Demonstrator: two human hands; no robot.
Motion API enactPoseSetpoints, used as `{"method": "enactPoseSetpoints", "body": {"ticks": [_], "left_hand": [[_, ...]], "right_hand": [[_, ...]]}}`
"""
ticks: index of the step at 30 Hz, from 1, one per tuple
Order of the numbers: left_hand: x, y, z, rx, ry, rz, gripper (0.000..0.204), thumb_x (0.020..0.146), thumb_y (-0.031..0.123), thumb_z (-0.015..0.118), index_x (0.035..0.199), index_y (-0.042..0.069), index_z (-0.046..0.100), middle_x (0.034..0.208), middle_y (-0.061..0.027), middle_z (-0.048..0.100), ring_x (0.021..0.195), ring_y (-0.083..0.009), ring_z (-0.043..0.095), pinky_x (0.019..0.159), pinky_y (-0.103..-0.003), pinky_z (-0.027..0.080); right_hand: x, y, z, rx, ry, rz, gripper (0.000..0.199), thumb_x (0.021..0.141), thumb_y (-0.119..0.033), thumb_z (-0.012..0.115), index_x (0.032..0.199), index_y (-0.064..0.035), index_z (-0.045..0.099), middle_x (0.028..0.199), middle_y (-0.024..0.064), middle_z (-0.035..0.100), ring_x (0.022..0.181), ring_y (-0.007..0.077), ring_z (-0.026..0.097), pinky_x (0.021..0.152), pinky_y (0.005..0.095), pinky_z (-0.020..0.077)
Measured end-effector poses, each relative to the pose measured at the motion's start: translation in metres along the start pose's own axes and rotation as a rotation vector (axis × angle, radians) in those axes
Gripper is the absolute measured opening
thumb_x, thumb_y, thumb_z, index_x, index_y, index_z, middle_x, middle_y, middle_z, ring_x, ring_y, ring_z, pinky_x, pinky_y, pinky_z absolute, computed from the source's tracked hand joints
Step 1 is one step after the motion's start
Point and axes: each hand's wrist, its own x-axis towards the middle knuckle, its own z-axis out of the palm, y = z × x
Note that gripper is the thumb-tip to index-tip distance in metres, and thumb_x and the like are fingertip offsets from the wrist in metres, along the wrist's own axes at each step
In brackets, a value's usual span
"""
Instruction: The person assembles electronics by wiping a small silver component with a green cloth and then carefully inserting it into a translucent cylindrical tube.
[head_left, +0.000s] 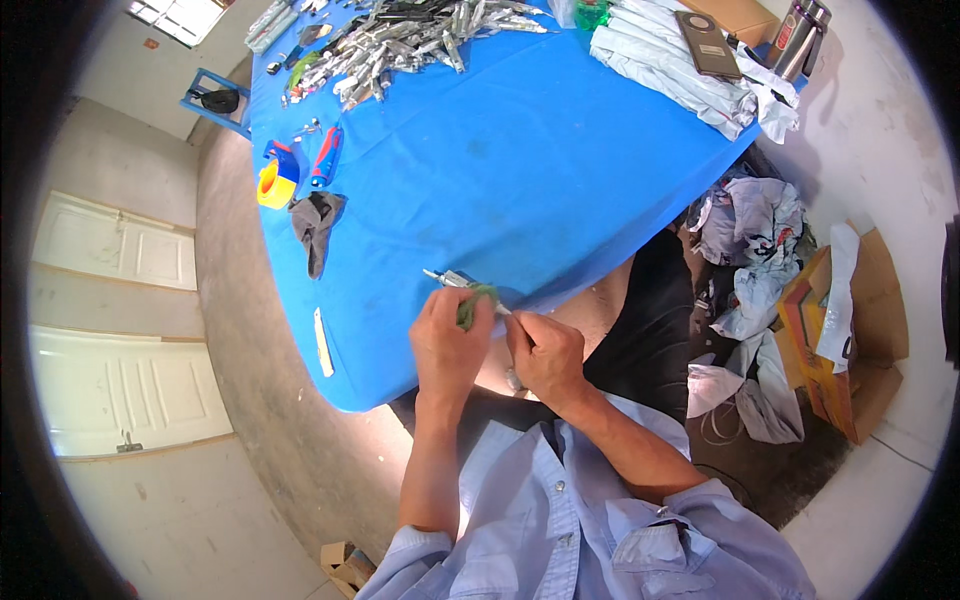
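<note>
My left hand (pixel 446 335) is closed around a slim silvery metal piece (pixel 452 279), whose thin tip sticks out beyond the fingers toward the table. A crumpled green cloth (pixel 477 304) is bunched in the same hand against the piece. My right hand (pixel 548 352) is closed at the piece's near end, where a pale narrow bit shows between the two hands. Its fingers hide the rest of that end. Both hands are over the near edge of the table with the blue cover (pixel 420 170).
A heap of similar silvery pieces (pixel 425 45) lies at the far side. On the left are a yellow-and-blue tape roll (pixel 276 184), a red-and-blue tool (pixel 326 157), a grey cloth (pixel 315 228) and a pale strip (pixel 323 342). Grey plastic bags (pixel 665 65), a phone (pixel 708 44) and a flask (pixel 801 38) sit far right.
</note>
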Motion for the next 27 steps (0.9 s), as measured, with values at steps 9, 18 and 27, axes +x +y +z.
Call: {"method": "enactPoseSetpoints", "body": {"ticks": [9,18,27], "left_hand": [[0.007,-0.049,-0.017,0.119,0.18,-0.11,0.013,0.091,0.01,0.08,0.097,0.0,0.073,0.081,-0.0187,0.072,0.074,-0.0352,0.072,0.071,-0.041,0.056],[-0.006,0.011,0.0,-0.007,0.001,0.027,0.015,0.088,0.009,0.083,0.098,0.001,0.074,0.094,-0.0179,0.074,0.079,-0.0365,0.073,0.07,-0.042,0.057],[0.017,-0.023,-0.007,0.183,0.072,-0.016,0.016,0.091,0.012,0.08,0.096,0.002,0.069,0.091,-0.0189,0.072,0.081,-0.041,0.071,0.07,-0.047,0.056]], "right_hand": [[0.0,-0.003,0.001,0.025,0.062,0.01,0.017,0.096,-0.011,0.072,0.081,-0.0049,0.065,0.069,0.018,0.061,0.062,0.0402,0.063,0.055,0.0467,0.0472],[0.001,-0.003,-0.001,-0.014,0.06,-0.061,0.019,0.094,-0.01,0.075,0.078,-0.0068,0.064,0.069,0.0162,0.062,0.061,0.039,0.063,0.054,0.046,0.0465],[0.001,0.002,-0.002,-0.102,0.053,-0.15,0.01,0.092,0.0,0.075,0.084,0.0001,0.068,0.065,0.0158,0.058,0.054,0.0307,0.059,0.052,0.0401,0.0452]]}}
